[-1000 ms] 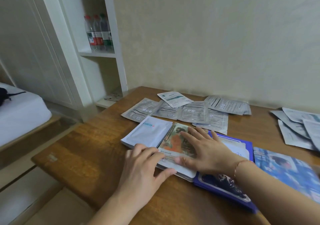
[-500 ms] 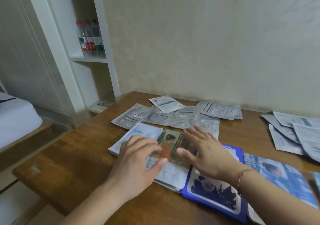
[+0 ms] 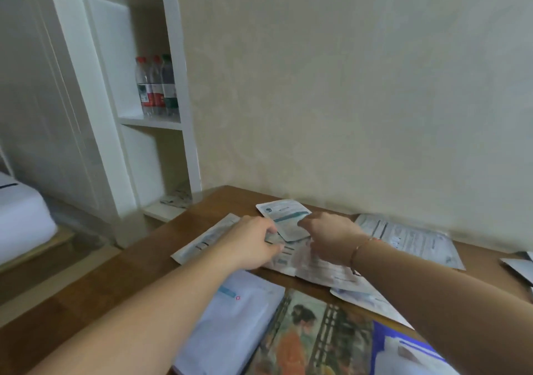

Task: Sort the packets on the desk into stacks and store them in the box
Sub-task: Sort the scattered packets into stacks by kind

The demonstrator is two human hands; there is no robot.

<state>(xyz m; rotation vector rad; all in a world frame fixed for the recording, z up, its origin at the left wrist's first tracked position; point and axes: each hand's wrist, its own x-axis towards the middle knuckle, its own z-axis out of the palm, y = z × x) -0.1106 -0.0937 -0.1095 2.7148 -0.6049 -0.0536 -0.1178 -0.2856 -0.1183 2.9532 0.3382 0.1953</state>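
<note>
Both hands are reaching over the wooden worktop (image 3: 121, 282) to the grey packets (image 3: 291, 255) spread near the wall. The left hand (image 3: 253, 240) is curling its grip around a packet's edge; the right hand (image 3: 328, 237) is pinching the teal-striped packet (image 3: 284, 214). A white packet stack (image 3: 230, 317) and an illustrated packet (image 3: 314, 334) are lying nearer. 3 bottles (image 3: 157, 86) are standing on the shelf.

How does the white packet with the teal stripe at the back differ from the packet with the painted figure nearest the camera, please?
The teal-striped packet is mostly white; the painted packet is colourful, showing a figure in orange. The teal-striped packet lies between both hands, overlapping grey packets; the painted packet is untouched, beside a white stack. Both lie flat on the desk.
</note>
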